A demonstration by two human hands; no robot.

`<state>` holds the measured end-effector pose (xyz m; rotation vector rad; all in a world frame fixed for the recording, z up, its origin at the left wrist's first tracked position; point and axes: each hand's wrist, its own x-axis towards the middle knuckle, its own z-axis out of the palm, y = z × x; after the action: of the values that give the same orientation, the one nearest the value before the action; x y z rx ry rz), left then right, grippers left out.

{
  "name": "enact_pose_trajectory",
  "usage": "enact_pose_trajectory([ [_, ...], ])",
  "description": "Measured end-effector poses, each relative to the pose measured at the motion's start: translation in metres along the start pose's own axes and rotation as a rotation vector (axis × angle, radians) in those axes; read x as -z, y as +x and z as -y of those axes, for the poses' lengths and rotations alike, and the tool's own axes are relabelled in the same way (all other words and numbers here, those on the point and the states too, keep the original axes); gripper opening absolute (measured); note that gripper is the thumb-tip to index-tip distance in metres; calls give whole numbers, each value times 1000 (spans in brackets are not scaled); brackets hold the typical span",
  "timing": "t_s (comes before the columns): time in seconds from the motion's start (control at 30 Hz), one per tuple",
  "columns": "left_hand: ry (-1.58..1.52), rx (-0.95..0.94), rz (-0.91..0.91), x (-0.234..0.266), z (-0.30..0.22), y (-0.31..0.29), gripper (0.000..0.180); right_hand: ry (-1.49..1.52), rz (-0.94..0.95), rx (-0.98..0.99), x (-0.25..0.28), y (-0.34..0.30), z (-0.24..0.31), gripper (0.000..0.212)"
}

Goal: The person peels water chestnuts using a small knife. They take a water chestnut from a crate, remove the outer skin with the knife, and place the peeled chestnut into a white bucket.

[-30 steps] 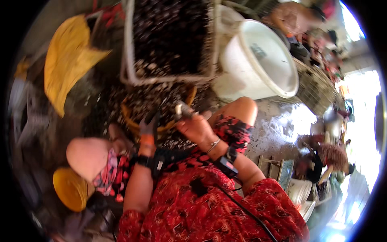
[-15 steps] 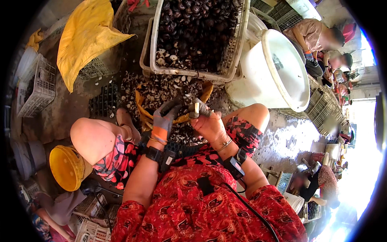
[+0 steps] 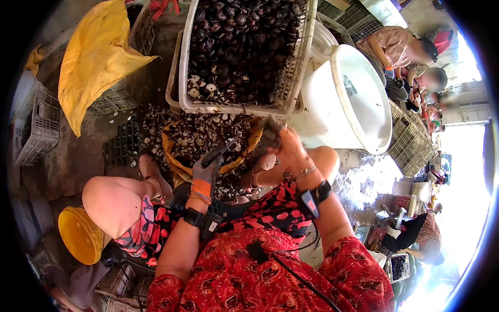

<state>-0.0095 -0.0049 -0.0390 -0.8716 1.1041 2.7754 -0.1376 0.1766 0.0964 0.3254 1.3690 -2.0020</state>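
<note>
My left hand [image 3: 207,169], in a grey glove with an orange cuff, is closed round a thin dark pointed tool [image 3: 228,144] above the yellow-rimmed sack [image 3: 169,151]. Broken shells and pale bits [image 3: 200,136] fill that sack. My right hand [image 3: 287,145] is apart from the left, just below the near right corner of the white crate [image 3: 239,108]. Dark coverings sit on its fingers, which are smeared by motion, so whatever they hold cannot be made out. Dark, round snail-like shells [image 3: 239,52] are heaped in the crate, with several whitish ones at its near left corner.
A large white tub [image 3: 332,104] leans right of the crate. A yellow bucket [image 3: 78,234] stands by my left knee, and a yellow sheet [image 3: 93,62] drapes over crates at far left. Co-workers [image 3: 395,49] sit along the right. Shell scraps litter the floor.
My right hand has moved away from the left, rightward toward the crate's corner. My left hand has stayed over the sack with the tool. The whole view has shifted slightly.
</note>
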Motion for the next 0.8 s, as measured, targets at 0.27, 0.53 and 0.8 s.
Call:
enact_pose_trajectory([
  [0.27, 68, -31, -121, -15, -15, 3, 23, -1690, -148, 385, 45, 145, 40, 39],
  [0.53, 64, -69, -81, -13, -10, 9, 27, -1903, -30, 76, 56, 203, 33, 46],
  [0.8, -205, -5, 41, -33, -42, -5, 32, -578, -14, 140, 1, 83, 25, 21],
])
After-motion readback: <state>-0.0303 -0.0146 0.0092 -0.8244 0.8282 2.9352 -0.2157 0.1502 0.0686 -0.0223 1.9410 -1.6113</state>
